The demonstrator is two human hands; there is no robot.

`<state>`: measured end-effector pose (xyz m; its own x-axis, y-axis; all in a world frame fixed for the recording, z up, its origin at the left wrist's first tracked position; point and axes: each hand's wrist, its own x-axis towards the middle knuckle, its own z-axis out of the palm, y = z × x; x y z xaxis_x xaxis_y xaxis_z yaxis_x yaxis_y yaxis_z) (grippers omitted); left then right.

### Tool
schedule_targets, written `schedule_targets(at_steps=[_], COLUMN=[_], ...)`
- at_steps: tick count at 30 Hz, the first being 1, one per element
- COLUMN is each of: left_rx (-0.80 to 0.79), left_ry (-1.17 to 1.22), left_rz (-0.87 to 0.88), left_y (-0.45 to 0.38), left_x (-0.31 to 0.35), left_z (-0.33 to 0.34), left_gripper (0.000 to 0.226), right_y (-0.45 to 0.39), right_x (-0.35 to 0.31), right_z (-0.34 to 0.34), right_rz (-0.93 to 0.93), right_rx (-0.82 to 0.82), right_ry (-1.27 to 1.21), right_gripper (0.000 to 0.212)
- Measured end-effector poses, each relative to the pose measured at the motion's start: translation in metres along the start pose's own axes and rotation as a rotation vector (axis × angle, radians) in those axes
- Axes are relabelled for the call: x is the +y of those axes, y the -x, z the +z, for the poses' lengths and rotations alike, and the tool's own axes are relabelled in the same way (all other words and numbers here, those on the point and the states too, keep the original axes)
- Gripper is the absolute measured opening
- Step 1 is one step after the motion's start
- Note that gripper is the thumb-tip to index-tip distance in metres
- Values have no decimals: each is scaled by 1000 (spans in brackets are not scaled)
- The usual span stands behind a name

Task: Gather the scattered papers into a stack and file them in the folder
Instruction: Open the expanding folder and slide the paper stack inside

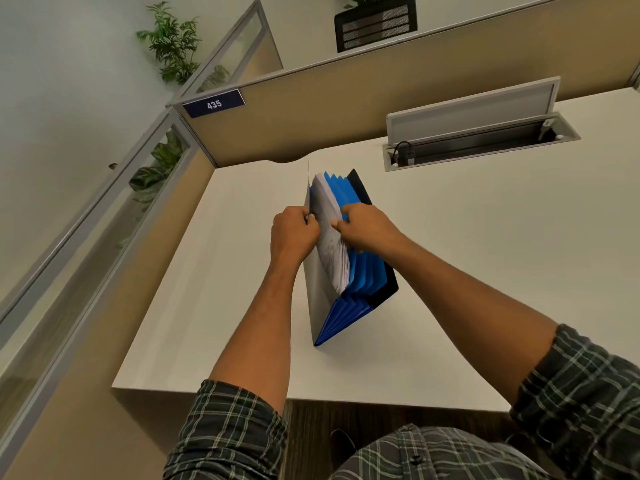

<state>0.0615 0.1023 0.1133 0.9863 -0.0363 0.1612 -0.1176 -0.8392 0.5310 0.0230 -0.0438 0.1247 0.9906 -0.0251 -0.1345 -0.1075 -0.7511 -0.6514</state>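
Observation:
A blue accordion folder (367, 271) stands open on its edge in the middle of the white desk (485, 271). Its grey front cover (317, 299) faces left and a black back cover is on the right. A thick stack of printed papers (332, 244) sits in the first pocket behind the front cover. My left hand (294, 233) grips the top edge of the front cover. My right hand (363, 225) holds the top of the paper stack, with its fingers curled over the sheets.
An open cable tray (481, 140) with a raised lid is set into the desk at the back right. Beige cubicle partitions (311, 109) bound the desk at the back and left, one bearing a sign reading 435. Plants stand behind the glass panels.

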Motion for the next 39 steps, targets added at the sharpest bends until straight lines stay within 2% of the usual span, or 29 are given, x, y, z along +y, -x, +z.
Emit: schedule_targets(at_steps=[4, 6, 8, 11, 13, 15, 18, 20, 24, 25, 27, 29, 30, 31, 34, 36, 39], left_rx=[-1, -3, 1, 8, 7, 9, -8, -14, -58, -78, -103, -101, -99, -99, -122, -151, -188], left_ry=[46, 83, 136, 202, 252, 300, 340, 347, 357, 358, 358, 334, 318, 303, 233, 187, 96], left_rz=[-5, -10, -7, -5, 0, -15, -37, -38, -29, -38, -60, -64, -61, -58, -35, -11, 18], left_y=[0, -1, -2, -4, -6, -5, -4, -4, -4, -4, -4, -3, -2, -1, 4, 9, 18], left_x=[0, 0, -1, -1, -1, -2, -6, -6, -3, -3, -3, -1, 2, 5, 15, 25, 36], left_z=[1, -1, -2, -4, -2, 1, 7, 10, 9, 10, 13, 17, 18, 20, 29, 38, 56], left_gripper=[23, 23, 23, 24, 22, 18, 13, 13, 11, 17, 24, 20, 17, 14, 16, 23, 27], right_y=[1, 1, 1, 1, 0, -2, -1, 0, -1, 0, 3, 6, 6, 6, 3, 4, 4], right_x=[7, 10, 13, 17, 21, 24, 27, 28, 27, 29, 36, 47, 54, 60, 84, 101, 126], right_z=[1, -2, -5, -14, -22, -27, -22, -14, -10, -11, -14, -17, -19, -20, -15, -7, 3], right_rz=[-62, -92, -115, -132, -143, -146, -188, -225, -260, -279, -316, -243, -161, -67, 131, 159, 200], right_rx=[-27, 35, 162, 444, 534, 509, 351, 248, 189, 208, 368, 589, 646, 635, 396, 300, 324], right_ry=[-5, -32, -69, -59, 0, 97, 325, 385, 464, 452, 402, 342, 280, 198, 9, -41, -103], right_gripper=[33, 33, 33, 46, 50, 49, 51, 51, 52, 53, 55, 62, 67, 73, 79, 67, 35])
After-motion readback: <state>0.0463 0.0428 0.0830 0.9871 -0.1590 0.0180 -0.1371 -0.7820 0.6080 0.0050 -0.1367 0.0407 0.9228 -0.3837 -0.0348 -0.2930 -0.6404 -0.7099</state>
